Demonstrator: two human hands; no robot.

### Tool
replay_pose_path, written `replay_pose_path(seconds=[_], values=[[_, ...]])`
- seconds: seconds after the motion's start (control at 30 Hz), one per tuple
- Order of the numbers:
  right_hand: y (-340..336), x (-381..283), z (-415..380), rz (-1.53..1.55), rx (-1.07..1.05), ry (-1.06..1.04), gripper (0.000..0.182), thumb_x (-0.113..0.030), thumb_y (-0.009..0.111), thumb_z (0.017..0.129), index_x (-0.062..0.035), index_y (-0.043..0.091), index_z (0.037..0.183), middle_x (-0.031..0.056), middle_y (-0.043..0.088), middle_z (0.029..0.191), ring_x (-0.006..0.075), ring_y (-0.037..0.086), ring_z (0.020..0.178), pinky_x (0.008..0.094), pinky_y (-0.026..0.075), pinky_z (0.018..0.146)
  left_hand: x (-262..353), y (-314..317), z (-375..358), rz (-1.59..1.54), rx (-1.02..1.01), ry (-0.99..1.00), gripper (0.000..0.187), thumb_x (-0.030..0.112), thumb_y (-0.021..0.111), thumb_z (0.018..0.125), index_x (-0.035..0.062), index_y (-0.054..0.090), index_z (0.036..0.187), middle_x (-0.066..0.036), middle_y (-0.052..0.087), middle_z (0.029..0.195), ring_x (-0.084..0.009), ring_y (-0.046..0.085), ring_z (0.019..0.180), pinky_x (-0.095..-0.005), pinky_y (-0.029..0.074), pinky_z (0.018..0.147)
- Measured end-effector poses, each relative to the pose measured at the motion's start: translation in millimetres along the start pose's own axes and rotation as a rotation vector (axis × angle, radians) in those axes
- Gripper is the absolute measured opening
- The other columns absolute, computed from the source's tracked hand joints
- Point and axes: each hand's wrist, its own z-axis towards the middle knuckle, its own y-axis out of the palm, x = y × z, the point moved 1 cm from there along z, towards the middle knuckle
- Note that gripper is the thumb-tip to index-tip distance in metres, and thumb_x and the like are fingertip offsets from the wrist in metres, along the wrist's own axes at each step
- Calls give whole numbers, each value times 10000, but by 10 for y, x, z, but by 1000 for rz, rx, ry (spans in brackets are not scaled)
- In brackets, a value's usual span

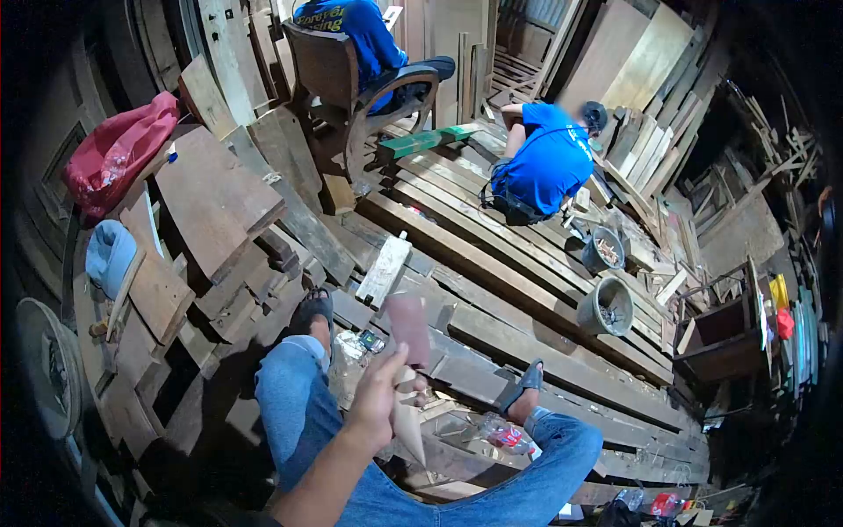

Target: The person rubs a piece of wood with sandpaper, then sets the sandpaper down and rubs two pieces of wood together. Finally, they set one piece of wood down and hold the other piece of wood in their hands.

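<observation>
One hand, which looks like my left hand (379, 400), is raised above my lap in the head view. Its fingers are closed around a pale, pointed wooden piece (408, 429) whose tip points down. A reddish-brown flat piece (407, 329), blurred at its edges, stands up just above the fingers; whether it is joined to the wooden piece I cannot tell. My other hand is not clearly visible. Below are my knees in blue jeans (351, 487), with wood scraps on the floor between them.
Stacked planks (492, 263) run across the floor. A person in blue (546, 158) crouches near two buckets (606, 307); another person sits in a chair (325, 66). Boards and a red cloth (118, 154) lie at left, a plastic bottle (507, 435) by my foot.
</observation>
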Motion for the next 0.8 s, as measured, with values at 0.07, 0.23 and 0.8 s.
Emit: replay_pose_path(seconds=[0.07,0.23,0.8], values=[[8,-10,4,2,-6,-5,568,-210,761,864,-2,531,1341,199,619,1226,354,610,1124,461,481,980,-25,90,-5,114,-63,15,261,339,547,1061,98,558,1159,-47,625,946,-129,642,687,-299,530,561],[78,-79,58,15,-19,-13,574,-206,765,858,-3,530,1341,199,620,1225,355,611,1123,462,482,977,-160,-153,21,393,-109,40,308,320,489,1083,55,549,1228,-76,646,995,-160,699,706,-279,546,517],[246,-235,192,47,-22,7,593,-192,779,837,-5,527,1339,198,622,1221,356,616,1122,464,487,968,-148,-654,182,118,-140,-244,537,419,399,1083,-27,505,1363,-144,705,1151,-167,631,666,-279,517,528]])
